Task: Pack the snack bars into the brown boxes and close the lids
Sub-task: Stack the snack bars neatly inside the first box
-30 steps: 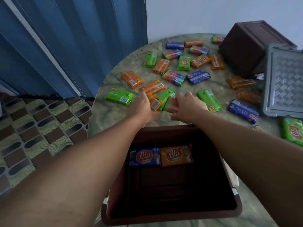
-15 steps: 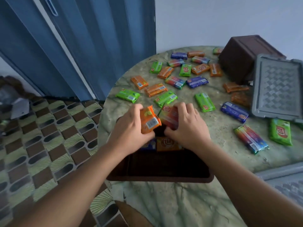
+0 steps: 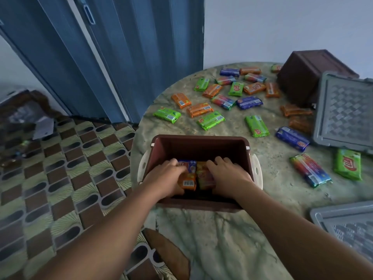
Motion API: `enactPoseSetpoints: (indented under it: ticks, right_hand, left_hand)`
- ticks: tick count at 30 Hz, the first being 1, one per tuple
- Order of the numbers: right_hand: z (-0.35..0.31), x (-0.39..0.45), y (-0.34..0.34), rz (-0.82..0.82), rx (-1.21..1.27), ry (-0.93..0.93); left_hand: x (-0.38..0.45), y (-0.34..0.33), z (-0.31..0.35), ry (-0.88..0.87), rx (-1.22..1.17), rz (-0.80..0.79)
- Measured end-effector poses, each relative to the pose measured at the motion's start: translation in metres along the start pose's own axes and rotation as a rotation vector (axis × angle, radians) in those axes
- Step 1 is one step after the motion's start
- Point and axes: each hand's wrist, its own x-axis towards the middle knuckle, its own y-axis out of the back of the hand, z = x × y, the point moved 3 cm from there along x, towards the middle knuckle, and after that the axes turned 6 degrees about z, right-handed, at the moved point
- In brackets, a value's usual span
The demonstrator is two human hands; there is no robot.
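An open brown box stands on the round marble table in front of me. Both my hands are down inside it. My left hand grips an orange snack bar. My right hand holds a multicoloured snack bar beside it. Behind these, a blue bar and an orange bar lie on the box floor. Several green, orange, blue and multicoloured bars are scattered over the table beyond the box.
A second brown box lies tipped at the far right, with a grey lid leaning by it. Another grey lid sits at the near right edge. A blue folding door and patterned floor are on the left.
Both hands have carried their bars from above the box's far rim down into the box. My head has risen, so more of the table shows.
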Motion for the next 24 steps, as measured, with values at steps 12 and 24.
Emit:
enactPoseSetpoints:
  ticks: [12, 24]
  right_hand:
    - [-0.0010, 0.0031, -0.0042, -0.037, -0.004, -0.076]
    - [-0.0016, 0.0005, -0.0037, -0.039, 0.010, -0.101]
  left_hand:
    - [0.0011, -0.0003, 0.0012, -0.052, -0.048, 0.087]
    - [0.0017, -0.0052, 0.0008, -0.050, 0.059, -0.010]
